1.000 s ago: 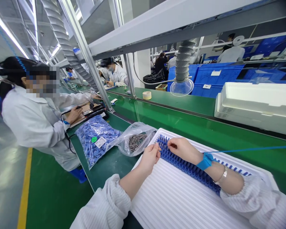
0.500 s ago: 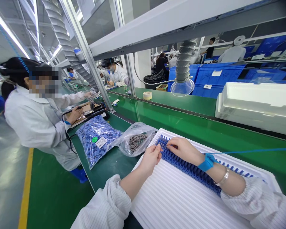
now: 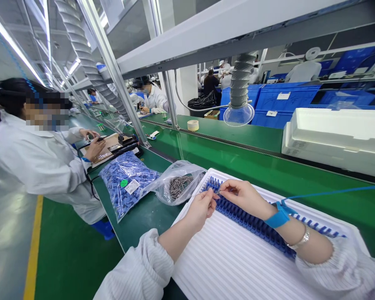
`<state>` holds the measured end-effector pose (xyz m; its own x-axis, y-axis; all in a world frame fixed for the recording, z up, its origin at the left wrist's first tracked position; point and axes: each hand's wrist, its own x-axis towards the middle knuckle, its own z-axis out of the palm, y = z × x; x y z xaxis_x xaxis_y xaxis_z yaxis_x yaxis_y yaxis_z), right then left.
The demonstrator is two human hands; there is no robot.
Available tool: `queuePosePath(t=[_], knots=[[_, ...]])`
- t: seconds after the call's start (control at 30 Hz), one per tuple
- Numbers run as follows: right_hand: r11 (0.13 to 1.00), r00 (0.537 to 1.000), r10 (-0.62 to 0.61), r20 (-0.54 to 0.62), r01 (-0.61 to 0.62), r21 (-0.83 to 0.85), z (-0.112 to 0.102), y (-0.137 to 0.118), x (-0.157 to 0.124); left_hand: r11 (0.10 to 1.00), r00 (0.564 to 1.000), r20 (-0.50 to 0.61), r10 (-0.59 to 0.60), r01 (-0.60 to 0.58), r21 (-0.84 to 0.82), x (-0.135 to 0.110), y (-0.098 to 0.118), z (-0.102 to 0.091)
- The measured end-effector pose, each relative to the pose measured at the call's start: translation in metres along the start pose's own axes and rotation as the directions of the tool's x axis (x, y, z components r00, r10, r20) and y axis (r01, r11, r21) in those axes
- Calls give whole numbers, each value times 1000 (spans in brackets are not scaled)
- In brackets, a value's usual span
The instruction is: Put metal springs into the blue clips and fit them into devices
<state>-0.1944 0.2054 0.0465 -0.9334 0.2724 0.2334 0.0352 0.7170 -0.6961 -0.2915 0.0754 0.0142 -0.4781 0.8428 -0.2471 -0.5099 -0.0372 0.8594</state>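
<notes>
A white ribbed foam tray (image 3: pixel 237 266) lies in front of me, with a long row of small blue parts (image 3: pixel 253 223) set along its far side. My left hand (image 3: pixel 200 208) and my right hand (image 3: pixel 242 198) meet at the left end of that row, both with fingers pinched. Between the fingertips is something too small to name. A blue wrist strap (image 3: pixel 279 214) with a blue cord is on my right wrist.
A clear bag of dark small parts (image 3: pixel 178 183) and a bag of blue parts (image 3: pixel 125 179) lie left of the tray on the green bench. A co-worker in white (image 3: pixel 40 158) works at the left. White foam boxes (image 3: pixel 337 137) and a fume hood (image 3: pixel 239 112) stand beyond.
My hands have drawn closer together at the row's left end, and my right arm shifted slightly right. The co-worker at the left leaned back and moved both hands to her work.
</notes>
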Motion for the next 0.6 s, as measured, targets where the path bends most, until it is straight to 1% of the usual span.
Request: queuePosePath(t=[0.13, 0.27, 0.4, 0.6], knots=[[984, 999, 16, 30, -11, -179, -4, 16, 1, 996, 996, -81, -39, 33, -78, 0, 2, -1], [955, 997, -1, 74, 22, -295, -2, 21, -1, 989, 990, -125, -66, 48, -142, -1, 4, -1], [937, 996, -3, 91, 34, -347, 2, 19, 0, 982, 987, -144, -71, 44, -184, -2, 3, 0], [926, 992, -18, 125, 64, -373, 5, 20, 3, 971, 987, -145, -70, 34, -235, 0, 1, -1]])
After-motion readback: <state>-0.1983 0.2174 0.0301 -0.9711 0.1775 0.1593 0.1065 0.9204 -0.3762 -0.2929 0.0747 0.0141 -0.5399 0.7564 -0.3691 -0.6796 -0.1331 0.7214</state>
